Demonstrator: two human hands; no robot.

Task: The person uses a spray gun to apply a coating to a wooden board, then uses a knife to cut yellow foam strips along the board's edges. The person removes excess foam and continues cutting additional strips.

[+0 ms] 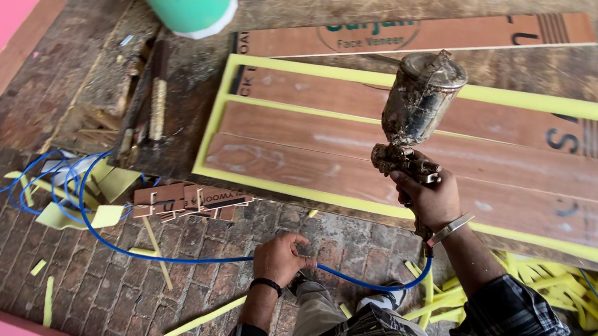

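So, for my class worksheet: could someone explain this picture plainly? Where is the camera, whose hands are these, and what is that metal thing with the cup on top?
The camera sits on the person's head and looks down, so both hands are the wearer's own. The right hand grips a paint-crusted metal spray gun with a cup on top, aimed toward a reddish-brown wooden panel with yellow-painted edges. A thin blue hose runs from the gun across the brick floor. The left hand holds that hose low near the knees. Yellow strips lie scattered about, and a green bucket stands at the top.
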